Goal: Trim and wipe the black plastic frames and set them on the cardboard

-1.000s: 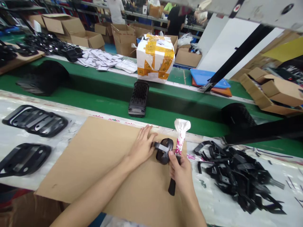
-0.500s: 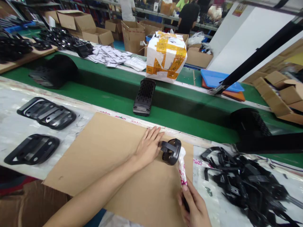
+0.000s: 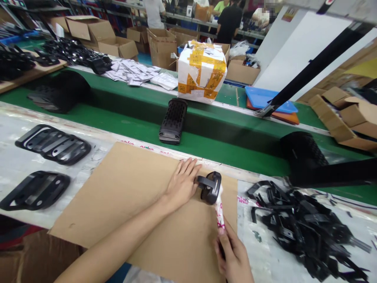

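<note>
My left hand [image 3: 182,184] lies on a brown cardboard sheet [image 3: 129,196], fingers stretched forward and pressed against the left side of a small black plastic part [image 3: 209,187], steadying it. My right hand [image 3: 234,257] is closed round the dark handle of a tool wrapped in white plastic with pink print [image 3: 219,214]. The tool's wrapped end rests against the right side of the black part.
A heap of black plastic strips [image 3: 303,226] lies to the right. Two black flat frames [image 3: 54,143] [image 3: 35,190] sit at the left. A green conveyor [image 3: 141,129] carries a black perforated housing [image 3: 173,121]. A taped white box [image 3: 202,72], cartons and other people stand beyond.
The wrapped tool has gone from upright to lowered, its end now down against the black part. My right hand slid back toward me. My left hand stayed on the part.
</note>
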`<state>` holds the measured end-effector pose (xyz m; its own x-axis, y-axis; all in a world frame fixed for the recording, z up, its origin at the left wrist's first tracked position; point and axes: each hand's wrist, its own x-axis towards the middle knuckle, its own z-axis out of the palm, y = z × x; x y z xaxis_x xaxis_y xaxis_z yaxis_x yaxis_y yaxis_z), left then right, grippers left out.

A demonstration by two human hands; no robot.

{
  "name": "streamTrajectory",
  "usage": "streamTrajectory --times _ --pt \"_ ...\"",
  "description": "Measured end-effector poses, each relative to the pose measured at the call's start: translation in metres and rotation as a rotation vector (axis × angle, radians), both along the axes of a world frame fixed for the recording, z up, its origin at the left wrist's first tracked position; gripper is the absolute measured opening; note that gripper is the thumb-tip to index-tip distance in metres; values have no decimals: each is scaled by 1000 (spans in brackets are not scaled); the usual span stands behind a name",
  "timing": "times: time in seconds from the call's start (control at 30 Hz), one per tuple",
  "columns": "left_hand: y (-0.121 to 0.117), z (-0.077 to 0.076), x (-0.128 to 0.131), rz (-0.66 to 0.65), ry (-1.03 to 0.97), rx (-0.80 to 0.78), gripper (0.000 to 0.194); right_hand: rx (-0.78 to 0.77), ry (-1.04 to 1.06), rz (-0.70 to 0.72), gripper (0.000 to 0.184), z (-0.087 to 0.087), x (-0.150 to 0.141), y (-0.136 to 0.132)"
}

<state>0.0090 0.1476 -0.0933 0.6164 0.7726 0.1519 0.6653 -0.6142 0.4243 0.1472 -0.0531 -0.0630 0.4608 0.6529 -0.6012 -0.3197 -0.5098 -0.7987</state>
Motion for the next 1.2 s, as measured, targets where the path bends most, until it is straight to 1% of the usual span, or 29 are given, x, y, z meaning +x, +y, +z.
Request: streamTrajectory --times 0.1,0.2,0.27,0.33,0.37,0.4,0.47,0.57,0.6,0.63,0.67,0.77,0.8,0.83,0.97,1.0,1.03,1.13,1.17,1.2 --pt "0 -1 0 1 2 -2 65 60 0 -95 77 10 0 -1" --pt "0 -2 0 6 0 2 66 169 -44 -156 71 10 -7 0" --pt "0 -3 0 8 -2 5 66 122 -26 -95 72 4 -13 1" --pt "0 -3 0 9 -3 6 65 5 39 23 76 -2 -15 2" --pt "0 -3 0 9 -3 5 65 -41 70 67 77 -4 -15 2" --pt "0 -3 0 8 -2 3 65 -62 88 83 79 -4 -14 2" --pt "0 -3 0 6 -2 0 65 -19 74 31 80 0 -12 1" --pt "0 -3 0 8 -2 7 65 147 -23 -121 78 7 -14 0" --pt "0 -3 1 9 -1 11 65 185 -48 -146 78 8 -16 0" --pt "0 -4 1 11 -1 15 64 185 -54 -135 77 7 -18 1" --pt "0 -4 1 12 -2 21 63 148 -40 -91 78 6 -19 2" --pt "0 -5 1 18 -12 37 61 -30 47 95 79 5 -17 5" --pt "0 -5 1 19 -14 41 61 -48 58 111 79 6 -15 6" --pt "-1 -6 1 20 -15 43 62 -32 50 93 79 8 -13 6" --pt "-1 -7 1 19 -18 44 65 117 -61 -91 84 11 -18 4" --pt "-1 -7 1 20 -22 45 65 113 -70 -98 86 10 -22 4" --pt "-1 -7 1 20 -27 47 65 78 -57 -73 87 8 -24 4" --pt "-1 -7 0 22 -32 46 65 -75 54 69 90 5 -26 5" --pt "-1 -6 0 23 -28 43 65 -89 74 81 91 6 -25 5" --pt "-1 -6 1 23 -23 40 65 -71 72 61 92 7 -25 5"
